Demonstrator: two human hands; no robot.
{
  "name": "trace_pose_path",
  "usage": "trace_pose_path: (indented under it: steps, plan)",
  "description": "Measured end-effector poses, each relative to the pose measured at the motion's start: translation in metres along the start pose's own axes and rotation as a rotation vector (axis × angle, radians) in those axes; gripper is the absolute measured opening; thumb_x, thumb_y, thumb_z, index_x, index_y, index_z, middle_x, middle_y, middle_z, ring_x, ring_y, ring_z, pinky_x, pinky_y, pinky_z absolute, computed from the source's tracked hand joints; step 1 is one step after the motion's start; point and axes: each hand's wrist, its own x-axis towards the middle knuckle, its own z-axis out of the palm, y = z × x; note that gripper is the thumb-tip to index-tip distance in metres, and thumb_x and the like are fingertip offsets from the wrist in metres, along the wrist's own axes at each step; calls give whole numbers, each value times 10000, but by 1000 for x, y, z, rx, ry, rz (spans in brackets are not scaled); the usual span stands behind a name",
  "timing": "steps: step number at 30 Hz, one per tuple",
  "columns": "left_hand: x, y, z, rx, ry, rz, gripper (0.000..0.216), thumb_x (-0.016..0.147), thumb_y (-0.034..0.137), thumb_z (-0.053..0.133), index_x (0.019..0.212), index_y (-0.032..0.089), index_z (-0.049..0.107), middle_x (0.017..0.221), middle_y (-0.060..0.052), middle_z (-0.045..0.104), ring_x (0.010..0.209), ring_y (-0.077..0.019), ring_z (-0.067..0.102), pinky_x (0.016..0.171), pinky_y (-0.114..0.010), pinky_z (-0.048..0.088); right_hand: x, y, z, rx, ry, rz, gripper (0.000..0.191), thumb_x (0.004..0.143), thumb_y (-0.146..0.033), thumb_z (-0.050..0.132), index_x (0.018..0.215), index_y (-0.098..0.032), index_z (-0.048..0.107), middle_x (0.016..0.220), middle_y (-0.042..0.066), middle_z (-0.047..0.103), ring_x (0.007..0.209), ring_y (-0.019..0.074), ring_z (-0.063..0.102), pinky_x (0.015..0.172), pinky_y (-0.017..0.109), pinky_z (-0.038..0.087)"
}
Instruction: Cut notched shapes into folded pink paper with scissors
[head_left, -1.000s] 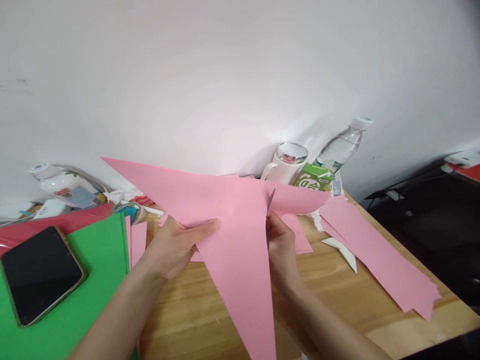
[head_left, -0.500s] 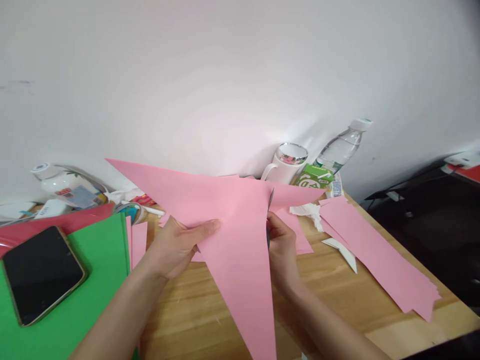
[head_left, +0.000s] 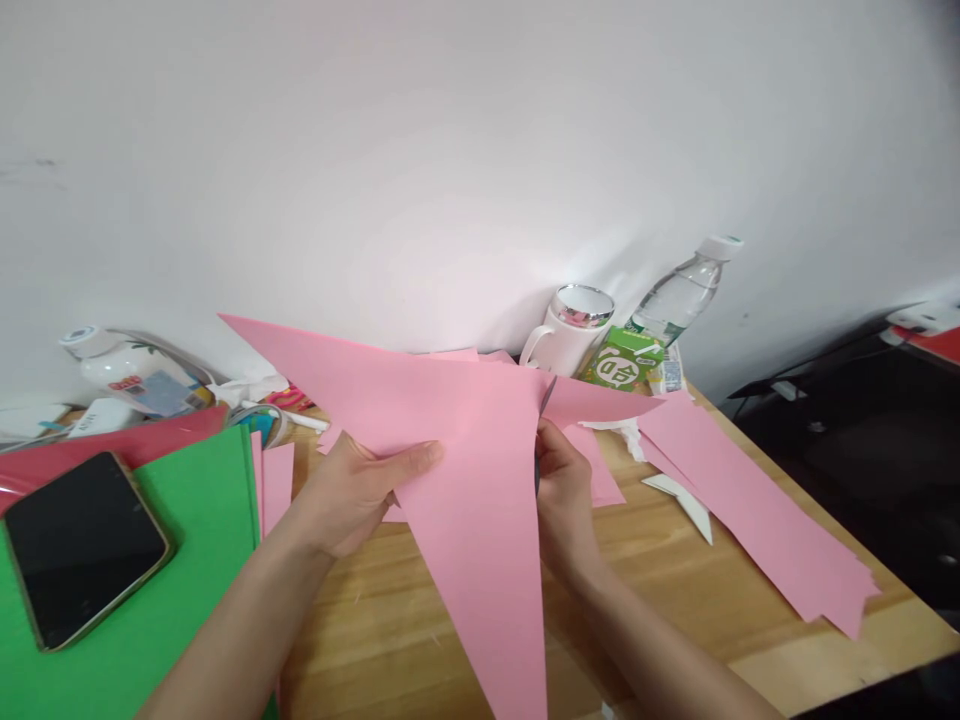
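Observation:
A large pink paper sheet (head_left: 472, 480) with long pointed ends is held up above the wooden table. My left hand (head_left: 367, 490) pinches its left edge, thumb on top and fingers underneath. At the sheet's right side, my right hand (head_left: 564, 480) is closed around a pair of scissors. One scissor blade (head_left: 548, 396) shows at the paper's upper right, where a pointed pink flap (head_left: 592, 402) hangs off to the right; the handles are mostly hidden by the hand and the sheet.
Pink strips (head_left: 757, 510) lie stacked on the right, beside folded white paper (head_left: 684, 503). Behind stand a white mug (head_left: 559, 345), a green carton (head_left: 622, 360) and a water bottle (head_left: 686, 290). A phone (head_left: 86, 550) rests on green paper (head_left: 202, 520) at left, near a white bottle (head_left: 127, 370).
The scissor blade tilts a little more to the right, and the right-hand flap sits lower with its tip farther right. The sheet has shifted slightly; both hands keep their grip.

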Motion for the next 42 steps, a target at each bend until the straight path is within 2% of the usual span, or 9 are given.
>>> trace_pose_path:
  steps: [6,16,24,32,42]
  plan:
    - [-1,2,1,10,22,-8,290,650,203,757,924,180,666,918,-56,730,733,-194,677,659,-278,548,0,-3,0,-26,10,3,200,601,-87,600,774,-188,604,635,-37,620,568,118,530,481,213,391]
    - [-1,1,0,17,11,1,303,657,221,753,942,179,660,936,-64,728,852,-233,671,676,-284,551,-2,-2,0,39,-10,34,143,645,-106,601,769,-177,594,604,-42,562,539,97,476,445,196,338]
    - [-1,2,2,18,21,3,290,648,222,759,920,176,670,906,-61,732,804,-212,678,663,-269,559,-1,-3,1,19,21,1,144,602,-80,584,704,-181,603,593,-44,574,521,93,464,451,201,360]
    - [-1,1,0,31,4,2,308,673,226,741,966,180,656,954,-70,727,864,-235,676,695,-287,559,-1,-2,0,65,17,34,163,581,-67,573,690,-183,608,577,-55,561,510,87,450,452,198,356]
    - [-2,1,0,25,-5,-8,360,684,227,736,1026,186,634,916,-64,734,739,-193,685,694,-300,556,-1,-2,0,23,30,26,92,587,-114,569,640,-179,607,539,-59,546,473,74,411,423,186,323]
